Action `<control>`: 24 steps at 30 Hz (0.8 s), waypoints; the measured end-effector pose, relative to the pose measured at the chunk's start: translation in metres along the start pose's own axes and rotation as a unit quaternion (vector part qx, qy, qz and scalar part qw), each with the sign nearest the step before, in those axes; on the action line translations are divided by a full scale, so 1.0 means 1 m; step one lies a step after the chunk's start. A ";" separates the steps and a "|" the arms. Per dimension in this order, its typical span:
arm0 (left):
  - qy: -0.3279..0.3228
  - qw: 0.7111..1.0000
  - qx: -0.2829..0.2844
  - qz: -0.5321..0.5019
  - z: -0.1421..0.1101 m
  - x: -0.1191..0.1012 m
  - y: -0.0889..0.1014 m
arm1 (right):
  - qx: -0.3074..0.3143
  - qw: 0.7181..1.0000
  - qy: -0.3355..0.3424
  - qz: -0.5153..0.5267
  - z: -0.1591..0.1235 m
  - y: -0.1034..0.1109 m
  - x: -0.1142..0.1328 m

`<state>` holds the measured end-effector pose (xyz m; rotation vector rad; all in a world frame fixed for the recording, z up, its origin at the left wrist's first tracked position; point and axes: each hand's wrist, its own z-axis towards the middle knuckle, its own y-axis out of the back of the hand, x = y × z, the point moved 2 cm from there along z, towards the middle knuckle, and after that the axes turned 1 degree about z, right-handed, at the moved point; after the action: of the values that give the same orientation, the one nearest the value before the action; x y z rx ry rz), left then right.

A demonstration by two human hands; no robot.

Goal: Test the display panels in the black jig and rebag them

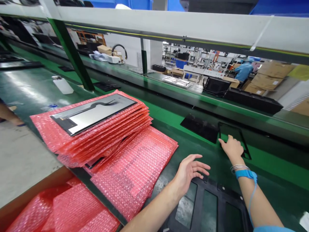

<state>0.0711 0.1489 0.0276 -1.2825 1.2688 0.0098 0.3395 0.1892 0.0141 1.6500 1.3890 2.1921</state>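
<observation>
My right hand (pixel 232 147) reaches forward, its fingers resting on the near edge of a thin black frame (pixel 238 133) that lies on the green belt. Whether the fingers grip the frame I cannot tell. A blue wrist strap (pixel 246 174) and thin bangles circle that wrist. My left hand (pixel 190 170) hovers open, fingers spread, over the top edge of a black plastic frame with window cut-outs (pixel 207 206) in front of me. A flat black panel (pixel 200 128) lies just left of the thin frame.
A stack of pink bubble-wrap bags (pixel 106 135) sits at left with a glossy display panel (pixel 93 112) on top. More pink bags fill a cardboard box (pixel 36 190) at lower left. A white bottle (pixel 62 85) stands beyond. A person in blue (pixel 243 71) works far off.
</observation>
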 end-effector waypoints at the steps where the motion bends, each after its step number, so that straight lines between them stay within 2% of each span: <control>1: 0.000 1.000 0.000 0.001 0.000 0.000 0.000 | -0.002 1.000 0.001 -0.010 -0.001 0.001 -0.003; 6: -0.002 0.999 0.000 0.034 0.001 0.002 0.001 | 0.008 0.999 0.032 -0.002 -0.010 0.007 -0.008; 11: -0.025 0.995 0.005 0.101 0.002 0.005 0.001 | 0.030 0.996 0.074 0.026 -0.021 0.044 -0.004; 14: -0.086 0.987 -0.014 0.138 -0.001 -0.003 -0.004 | 0.055 0.993 0.097 0.039 -0.034 0.075 -0.005; 17: -0.179 0.968 -0.052 0.168 -0.011 -0.026 -0.005 | 0.090 0.987 0.126 0.046 -0.067 0.104 -0.026; 18: -0.218 0.949 -0.075 0.214 -0.017 -0.035 -0.002 | 0.100 0.984 0.144 0.042 -0.083 0.113 -0.040; 19: -0.256 0.917 -0.107 0.287 -0.025 -0.045 0.003 | 0.101 0.976 0.191 0.029 -0.102 0.121 -0.055; 20: -0.288 0.870 -0.145 0.373 -0.034 -0.055 0.011 | 0.106 0.965 0.238 0.001 -0.123 0.127 -0.071; 22: -0.314 0.747 -0.233 0.538 -0.055 -0.071 0.035 | 0.115 0.944 0.301 -0.072 -0.166 0.136 -0.107; 23: -0.308 0.709 -0.267 0.576 -0.066 -0.077 0.050 | 0.130 0.928 0.337 -0.089 -0.188 0.138 -0.123; 24: -0.295 0.684 -0.297 0.597 -0.076 -0.081 0.066 | 0.163 0.910 0.366 -0.105 -0.208 0.138 -0.136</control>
<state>-0.0533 0.1703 0.0550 -0.5901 1.3208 1.7602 0.2923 -0.0908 0.0044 0.6449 2.0698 2.6670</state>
